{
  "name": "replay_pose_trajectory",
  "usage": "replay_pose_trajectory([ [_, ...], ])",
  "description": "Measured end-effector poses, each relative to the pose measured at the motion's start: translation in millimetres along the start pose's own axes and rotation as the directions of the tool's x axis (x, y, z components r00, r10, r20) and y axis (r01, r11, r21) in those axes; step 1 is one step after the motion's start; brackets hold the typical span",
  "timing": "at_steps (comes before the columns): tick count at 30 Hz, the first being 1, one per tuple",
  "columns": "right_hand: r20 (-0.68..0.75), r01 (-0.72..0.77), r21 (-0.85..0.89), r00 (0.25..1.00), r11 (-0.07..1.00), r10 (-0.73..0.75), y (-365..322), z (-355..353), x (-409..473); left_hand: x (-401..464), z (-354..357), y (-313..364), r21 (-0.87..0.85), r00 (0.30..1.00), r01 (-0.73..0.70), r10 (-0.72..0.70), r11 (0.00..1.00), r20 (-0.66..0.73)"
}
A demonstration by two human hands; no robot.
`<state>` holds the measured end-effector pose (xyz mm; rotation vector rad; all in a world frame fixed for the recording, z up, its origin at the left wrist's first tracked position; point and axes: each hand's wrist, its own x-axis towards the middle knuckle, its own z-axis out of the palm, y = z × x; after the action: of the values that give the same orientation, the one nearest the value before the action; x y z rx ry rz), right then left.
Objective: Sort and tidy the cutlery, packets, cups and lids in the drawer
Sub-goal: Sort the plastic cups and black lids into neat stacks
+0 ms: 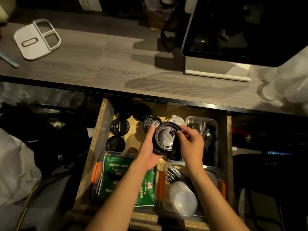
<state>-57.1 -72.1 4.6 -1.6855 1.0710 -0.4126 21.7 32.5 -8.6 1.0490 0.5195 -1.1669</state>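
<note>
- Holding a stack of black lids [164,140] over the open drawer [100,140], the left hand [149,151] cups it from below and the side, fingers curled round its edge.
- Right hand [191,144] pinches the stack's far rim near the sip tab, fingers bent onto it.
- Five more black lids lie loose on the drawer floor: two at the back [131,110], one [119,126] by the left wall, one [115,144] nearer, one [150,123] just behind the held stack.
- Three clear tubs sit in the drawer: the near-left one [100,157] holds two green packets [116,164]; the near-right one [216,170] holds dark cutlery [173,172] and a stack of clear lids [183,199]; the back-right one [213,124] holds dark cutlery, count unclear.
- One clear lid [175,120] lies behind the stack.
- On the bench [133,72] stand one white tray [37,39] at left and one screen [241,30] at right.
</note>
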Motion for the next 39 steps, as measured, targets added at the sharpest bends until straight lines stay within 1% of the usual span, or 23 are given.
replay_pose_trajectory([
  [3,0.004,0.030,-0.123,1.000,0.992,-0.030,7,0,-5,-6,16,-9,0.007,0.999,-0.001,0.000,1.000,0.043],
  [5,0.023,0.090,-0.168,0.996,0.982,-0.087,13,-6,-8,-7,19,-15,-0.011,0.999,0.008,-0.007,1.000,0.048],
  [10,0.199,0.303,-0.249,0.946,0.920,-0.258,19,-26,-6,-12,20,-26,-0.049,0.990,0.081,-0.074,0.996,0.116],
  [12,0.231,0.352,-0.314,0.929,0.882,-0.288,23,-28,-2,-12,19,-27,-0.041,0.989,0.089,-0.084,0.995,0.124],
  [13,0.237,0.350,-0.327,0.930,0.878,-0.282,25,-28,1,-11,18,-28,-0.024,0.990,0.085,-0.082,0.996,0.112],
  [15,0.246,0.277,-0.268,0.946,0.923,-0.213,28,-25,5,-8,17,-29,0.006,0.997,0.058,-0.059,0.998,0.048],
  [16,0.265,0.202,-0.195,0.953,0.960,-0.147,28,-23,7,-6,15,-30,0.015,0.999,0.040,-0.040,0.999,0.002],
  [17,0.300,0.097,-0.102,0.952,0.990,-0.062,28,-21,8,-3,12,-31,0.029,0.999,0.017,-0.016,0.999,-0.045],
  [18,0.343,-0.021,0.010,0.939,1.000,0.016,27,-18,9,0,9,-30,0.050,0.996,-0.011,0.015,0.999,-0.090],
  [19,0.364,-0.126,0.103,0.928,0.987,0.081,29,-15,12,3,5,-28,0.075,0.992,-0.037,0.046,0.996,-0.121],
  [20,0.339,-0.184,0.156,0.933,0.970,0.123,32,-13,15,6,1,-24,0.086,0.988,-0.061,0.072,0.994,-0.140],
  [21,0.276,-0.187,0.131,0.950,0.974,0.145,38,-12,19,9,-6,-19,0.081,0.983,-0.087,0.098,0.993,-0.156],
  [22,0.204,-0.141,0.015,0.970,0.990,0.135,46,-11,25,13,-14,-12,0.060,0.977,-0.113,0.122,0.992,-0.176],
  [23,0.169,-0.064,-0.186,0.981,0.980,0.096,57,-12,30,16,-23,-6,0.041,0.968,-0.141,0.147,0.989,-0.205],
  [24,0.195,0.038,-0.423,0.979,0.906,0.050,67,-11,35,21,-33,0,0.025,0.957,-0.171,0.172,0.985,-0.234],
  [25,0.272,0.165,-0.604,0.962,0.780,0.006,76,-10,38,27,-42,4,0.015,0.947,-0.196,0.194,0.980,-0.257],
  [26,0.364,0.285,-0.699,0.931,0.656,-0.016,85,-7,41,31,-49,7,-0.003,0.941,-0.211,0.203,0.977,-0.272],
  [27,0.442,0.370,-0.736,0.897,0.567,-0.012,92,-4,44,34,-54,9,-0.018,0.937,-0.217,0.203,0.976,-0.283],
  [28,0.493,0.421,-0.745,0.870,0.518,0.003,95,0,45,38,-57,10,-0.024,0.936,-0.217,0.200,0.976,-0.290],
  [31,0.561,0.457,-0.741,0.824,0.492,0.079,98,15,49,43,-61,13,-0.019,0.936,-0.186,0.171,0.982,-0.306],
  [33,0.553,0.444,-0.759,0.826,0.477,0.112,98,24,50,46,-64,14,-0.014,0.941,-0.158,0.146,0.987,-0.304],
  [37,0.469,0.336,-0.810,0.863,0.481,0.187,105,38,55,51,-70,15,-0.042,0.946,-0.129,0.111,0.991,-0.304],
  [39,0.461,0.328,-0.819,0.864,0.471,0.201,109,43,57,52,-72,16,-0.067,0.948,-0.130,0.104,0.989,-0.300],
])
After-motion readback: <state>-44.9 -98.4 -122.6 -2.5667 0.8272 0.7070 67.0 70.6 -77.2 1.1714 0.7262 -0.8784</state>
